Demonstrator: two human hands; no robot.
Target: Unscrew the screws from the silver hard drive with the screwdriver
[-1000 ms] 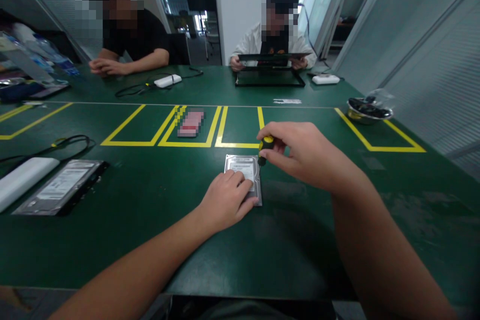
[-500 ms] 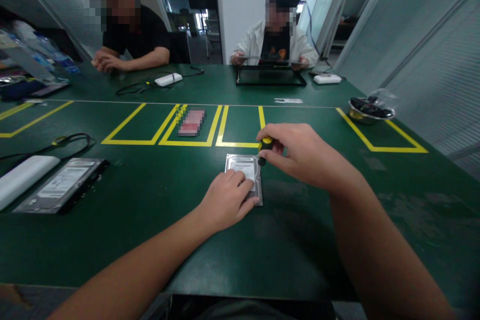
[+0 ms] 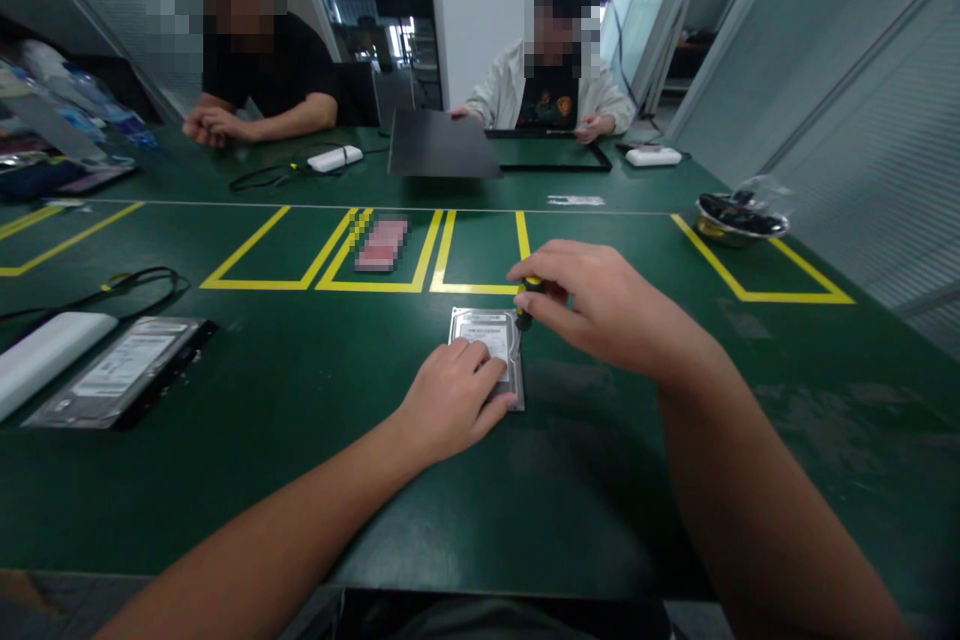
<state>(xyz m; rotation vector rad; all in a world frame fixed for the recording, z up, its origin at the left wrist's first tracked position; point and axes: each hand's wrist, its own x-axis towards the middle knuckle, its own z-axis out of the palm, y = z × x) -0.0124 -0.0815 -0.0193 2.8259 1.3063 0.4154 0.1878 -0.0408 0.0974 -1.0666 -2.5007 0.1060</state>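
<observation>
A silver hard drive [image 3: 483, 332] lies flat on the green table [image 3: 300, 440] in front of me. My left hand [image 3: 451, 398] presses down on its near half, fingers spread over the label. My right hand [image 3: 600, 305] grips a small screwdriver [image 3: 527, 301] with a yellow and black handle, held upright with its tip at the drive's far right corner. My fingers cover most of the handle.
A second hard drive [image 3: 120, 370] and a white box [image 3: 45, 352] lie at the left, with a black cable [image 3: 112, 288]. A metal bowl [image 3: 739, 220] stands at the right. Two people sit across the table; one holds a dark panel [image 3: 439, 145] beside a black frame [image 3: 555, 153].
My fingers have closed further over the screwdriver handle, hiding its yellow cap. The person opposite has lifted a dark panel off the black frame and moved it to the left.
</observation>
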